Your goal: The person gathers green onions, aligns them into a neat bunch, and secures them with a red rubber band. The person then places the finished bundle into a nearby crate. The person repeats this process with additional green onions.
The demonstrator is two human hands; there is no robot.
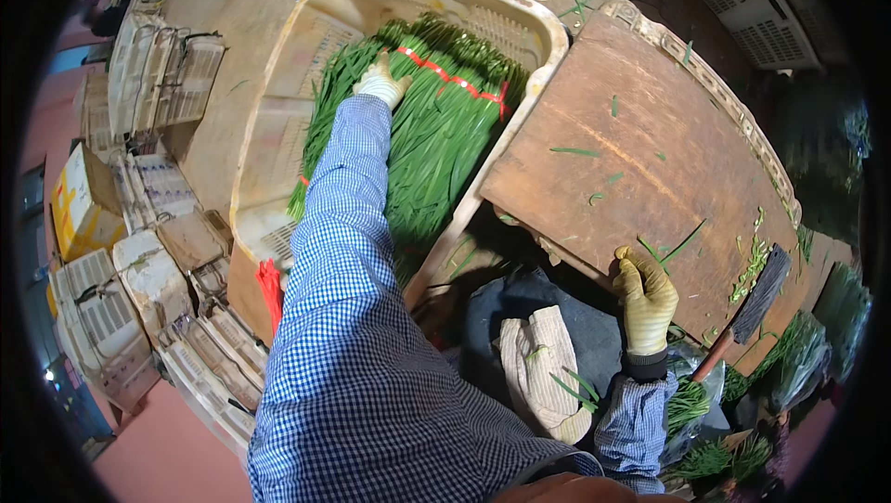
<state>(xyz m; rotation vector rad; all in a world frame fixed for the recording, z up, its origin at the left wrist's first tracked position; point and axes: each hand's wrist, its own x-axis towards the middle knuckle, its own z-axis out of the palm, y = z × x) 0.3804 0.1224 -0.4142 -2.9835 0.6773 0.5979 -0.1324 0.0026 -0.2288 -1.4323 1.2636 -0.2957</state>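
Note:
Bundles of long green leafy stalks [445, 127], tied with red bands, lie side by side in a large off-white plastic crate [557, 50]. My left hand [383, 82], in a pale glove, rests on the left bundles with its fingers spread. At the near edge of a worn wooden board [598, 127], my right hand [646, 301] wears a yellowish glove, its fingers curled near loose green leaves [675, 245]. Whether it pinches anything is unclear. A dark cleaver [762, 294] with a wooden handle lies across the board's right end, beside small green trimmings [750, 256].
Red ties [269, 294] hang at the crate's near left corner. A striped cloth item [543, 371] lies on dark fabric before me. Stacked crates [167, 78] and a yellow-taped foam box [87, 204] stand at left. Bagged greens [689, 402] lie at lower right; a white crate [755, 9] stands upper right.

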